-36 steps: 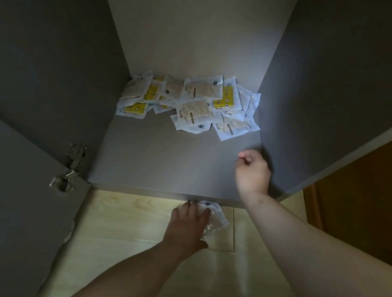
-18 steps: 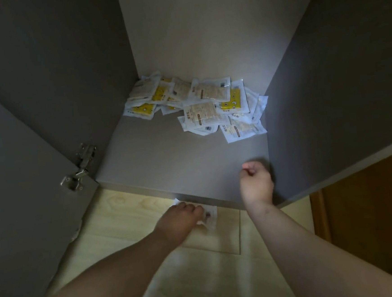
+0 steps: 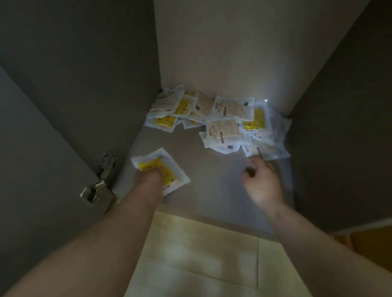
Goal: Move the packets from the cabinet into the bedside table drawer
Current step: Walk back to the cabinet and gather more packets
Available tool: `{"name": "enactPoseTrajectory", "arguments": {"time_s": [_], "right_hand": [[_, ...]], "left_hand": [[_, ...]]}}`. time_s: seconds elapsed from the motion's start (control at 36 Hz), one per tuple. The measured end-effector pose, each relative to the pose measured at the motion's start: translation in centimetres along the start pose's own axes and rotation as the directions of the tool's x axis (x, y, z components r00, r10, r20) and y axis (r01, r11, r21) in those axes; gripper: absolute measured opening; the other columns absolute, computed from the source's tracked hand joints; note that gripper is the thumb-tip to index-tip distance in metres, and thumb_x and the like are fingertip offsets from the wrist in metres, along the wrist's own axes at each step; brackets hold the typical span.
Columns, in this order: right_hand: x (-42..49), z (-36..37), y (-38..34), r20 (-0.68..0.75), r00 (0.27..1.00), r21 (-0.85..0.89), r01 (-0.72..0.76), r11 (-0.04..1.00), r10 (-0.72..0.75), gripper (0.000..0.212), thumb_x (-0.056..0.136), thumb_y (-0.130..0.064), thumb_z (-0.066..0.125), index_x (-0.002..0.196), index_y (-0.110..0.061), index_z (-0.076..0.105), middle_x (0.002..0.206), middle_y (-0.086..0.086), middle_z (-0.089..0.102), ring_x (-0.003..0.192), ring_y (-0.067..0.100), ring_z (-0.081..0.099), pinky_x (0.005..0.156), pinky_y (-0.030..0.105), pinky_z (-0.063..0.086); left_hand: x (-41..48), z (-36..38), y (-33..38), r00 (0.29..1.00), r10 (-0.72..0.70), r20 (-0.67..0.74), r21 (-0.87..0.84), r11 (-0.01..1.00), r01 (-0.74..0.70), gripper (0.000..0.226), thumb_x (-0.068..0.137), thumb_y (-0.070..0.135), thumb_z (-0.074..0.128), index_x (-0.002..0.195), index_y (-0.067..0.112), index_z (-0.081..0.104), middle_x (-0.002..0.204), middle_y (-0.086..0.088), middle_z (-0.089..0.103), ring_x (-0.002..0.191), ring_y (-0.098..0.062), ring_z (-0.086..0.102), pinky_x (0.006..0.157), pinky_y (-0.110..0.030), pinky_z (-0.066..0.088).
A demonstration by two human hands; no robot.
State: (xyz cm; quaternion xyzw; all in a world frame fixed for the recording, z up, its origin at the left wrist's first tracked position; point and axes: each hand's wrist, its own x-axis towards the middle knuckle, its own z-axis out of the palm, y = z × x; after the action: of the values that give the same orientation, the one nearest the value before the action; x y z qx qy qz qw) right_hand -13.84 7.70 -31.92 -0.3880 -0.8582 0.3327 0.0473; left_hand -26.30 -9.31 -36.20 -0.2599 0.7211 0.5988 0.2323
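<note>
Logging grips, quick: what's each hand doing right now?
Left hand: holding a yellow packet.
Right hand: fingers curled at the edge of the packet pile; whether it grips one cannot be told.

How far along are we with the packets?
Done: unknown, the drawer is out of view. In hand: the left hand grips one yellow packet; the right hand is at the pile of packets, grip unclear. Left: that pile, on the cabinet shelf.

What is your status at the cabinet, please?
Left hand grips one yellow packet at shelf front. Right hand curled, empty, beside packet pile. Drawer not in view. Nothing blocking.
</note>
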Motion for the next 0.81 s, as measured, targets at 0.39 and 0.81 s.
{"name": "enactPoseTrajectory", "arguments": {"time_s": [0.39, 0.81], "right_hand": [[13.5, 1.4, -5.3, 0.186, 0.982, -0.376, 0.091, 0.922, -0.021, 0.072, 0.091, -0.052, 0.048, 0.15, -0.034, 0.011, 0.159, 0.005, -0.005, 0.145, 0.033, -0.005, 0.116, 0.054, 0.006], [4.8, 5.4, -2.5, 0.463, 0.874, -0.416, 0.359, 0.836, -0.145, 0.077, 0.081, -0.07, 0.046, 0.144, -0.051, 0.007, 0.158, -0.01, -0.013, 0.146, 0.026, -0.008, 0.115, 0.051, 0.001]], "left_hand": [[0.5, -3.2, -0.3, 0.931, -0.018, 0.364, -0.182, 0.979, 0.09, 0.006, 0.089, 0.008, 0.062, 0.085, 0.011, 0.064, 0.088, -0.011, 0.066, 0.079, -0.025, 0.063, 0.09, -0.045, 0.048], [0.6, -2.1, -0.1, 0.967, -0.028, 0.254, -0.164, 0.984, 0.071, 0.002, 0.087, 0.01, 0.064, 0.088, 0.008, 0.064, 0.092, -0.015, 0.065, 0.081, -0.028, 0.062, 0.078, -0.038, 0.051]]}}
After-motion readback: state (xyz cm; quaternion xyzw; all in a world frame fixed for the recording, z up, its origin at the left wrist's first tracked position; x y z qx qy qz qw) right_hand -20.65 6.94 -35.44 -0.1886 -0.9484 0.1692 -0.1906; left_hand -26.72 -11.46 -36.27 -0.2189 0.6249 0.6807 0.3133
